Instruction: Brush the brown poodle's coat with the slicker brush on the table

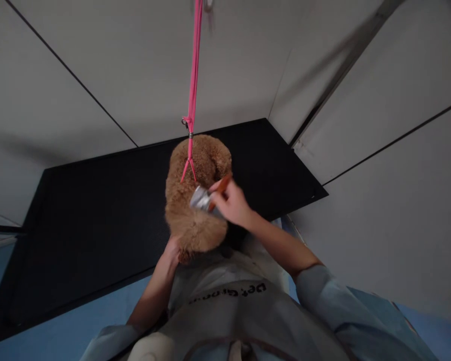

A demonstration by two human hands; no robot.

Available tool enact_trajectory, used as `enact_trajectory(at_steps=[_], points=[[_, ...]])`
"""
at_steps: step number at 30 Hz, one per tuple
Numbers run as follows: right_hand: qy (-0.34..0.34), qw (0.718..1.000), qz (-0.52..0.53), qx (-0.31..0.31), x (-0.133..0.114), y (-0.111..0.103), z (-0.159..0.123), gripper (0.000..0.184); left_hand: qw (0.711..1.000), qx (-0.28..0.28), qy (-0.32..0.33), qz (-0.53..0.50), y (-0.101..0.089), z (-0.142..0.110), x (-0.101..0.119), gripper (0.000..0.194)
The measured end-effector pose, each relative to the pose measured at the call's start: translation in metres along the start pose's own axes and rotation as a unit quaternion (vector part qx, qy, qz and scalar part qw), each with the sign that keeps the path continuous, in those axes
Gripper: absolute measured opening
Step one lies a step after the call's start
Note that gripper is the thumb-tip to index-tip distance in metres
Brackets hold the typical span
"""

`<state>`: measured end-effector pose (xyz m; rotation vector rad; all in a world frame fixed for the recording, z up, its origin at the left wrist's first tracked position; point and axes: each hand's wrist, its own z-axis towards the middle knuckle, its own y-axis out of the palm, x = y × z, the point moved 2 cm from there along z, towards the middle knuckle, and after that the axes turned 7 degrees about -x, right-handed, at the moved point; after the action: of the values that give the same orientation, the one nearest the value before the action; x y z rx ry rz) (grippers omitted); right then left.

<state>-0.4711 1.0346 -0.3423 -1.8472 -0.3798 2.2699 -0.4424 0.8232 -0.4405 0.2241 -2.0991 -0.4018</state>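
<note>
A small curly brown dog (195, 200) stands on a black table (97, 215), seen from above, facing away from me. A pink leash (193, 85) runs up from its neck to the top of the frame. My right hand (231, 203) is closed on a brush with an orange handle and a silvery head (202, 199), pressed on the dog's back. My left hand (172, 250) rests under the dog's rear end; its fingers are hidden in the fur.
The black table stands in a corner of pale walls with dark seams. A metal post (338, 75) rises at the table's far right corner. Blue floor (78, 316) shows below the near edge. I wear a grey apron (248, 311) with lettering.
</note>
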Motion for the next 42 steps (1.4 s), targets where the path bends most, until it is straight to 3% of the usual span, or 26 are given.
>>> enact_trajectory(at_steps=[2,3,6,8,12,13,17,18,22,23,26,27,31,32,36,37,40,41,42], points=[[0.011,0.996,0.015,-0.086,0.002,0.007,0.001,0.016,1.000,0.016,0.005,-0.019,0.001,-0.004,-0.004,0.045],[0.023,0.997,0.019,-0.075,0.004,0.007,0.004,0.015,0.999,0.027,0.009,-0.033,0.001,-0.008,-0.007,0.047],[0.038,0.994,0.022,0.102,0.007,-0.009,0.015,0.016,0.997,0.040,0.015,-0.066,0.000,-0.018,-0.014,0.052],[0.022,0.990,0.018,0.139,0.002,-0.014,0.015,0.018,0.997,0.033,0.021,-0.070,0.001,-0.021,-0.015,0.053],[0.015,0.998,0.011,-0.065,-0.007,0.001,0.005,0.017,0.998,0.015,0.044,-0.051,0.006,-0.020,-0.010,0.056],[0.026,0.997,0.007,-0.067,-0.007,0.002,0.005,0.017,0.998,0.017,0.050,-0.044,0.008,-0.020,-0.009,0.056],[0.042,0.992,-0.015,0.121,-0.010,-0.011,0.007,0.016,0.997,0.032,0.062,-0.023,0.010,-0.022,-0.006,0.060],[0.028,0.993,-0.020,0.113,-0.013,-0.011,0.007,0.016,0.998,0.028,0.060,-0.014,0.011,-0.023,-0.005,0.061],[0.011,0.998,-0.036,-0.046,-0.022,0.001,0.003,0.016,0.998,0.002,0.061,0.026,0.012,-0.024,-0.001,0.059],[0.025,0.998,-0.038,-0.036,-0.022,0.000,0.003,0.015,0.997,-0.006,0.066,0.031,0.012,-0.024,0.000,0.059],[0.046,0.994,-0.045,0.092,-0.023,-0.008,0.002,0.014,0.997,-0.020,0.072,0.028,0.011,-0.023,-0.001,0.064],[0.036,0.993,-0.046,0.107,-0.023,-0.009,0.000,0.015,0.997,-0.021,0.071,0.024,0.010,-0.022,-0.003,0.065],[0.011,0.999,-0.034,-0.030,-0.022,-0.002,-0.010,0.016,0.998,-0.013,0.064,0.012,0.008,-0.018,-0.007,0.061],[0.021,0.999,-0.026,-0.031,-0.020,-0.003,-0.011,0.015,0.998,-0.013,0.060,0.007,0.007,-0.018,-0.007,0.061],[0.035,0.989,-0.019,0.142,-0.020,-0.019,-0.017,0.017,0.999,-0.025,0.022,-0.034,0.007,-0.019,-0.006,0.065],[0.024,0.990,-0.024,0.134,-0.021,-0.020,-0.018,0.018,0.999,-0.030,0.012,-0.039,0.007,-0.019,-0.005,0.065],[0.012,0.999,-0.028,-0.018,-0.022,-0.011,-0.019,0.018,0.998,-0.040,-0.004,-0.041,0.008,-0.018,-0.003,0.062],[0.019,0.999,-0.024,-0.039,-0.020,-0.010,-0.017,0.017,0.998,-0.038,-0.005,-0.041,0.007,-0.018,-0.003,0.061],[0.028,0.999,-0.019,-0.023,-0.017,-0.011,-0.015,0.016,0.999,-0.032,-0.006,-0.042,0.007,-0.017,-0.004,0.060]])
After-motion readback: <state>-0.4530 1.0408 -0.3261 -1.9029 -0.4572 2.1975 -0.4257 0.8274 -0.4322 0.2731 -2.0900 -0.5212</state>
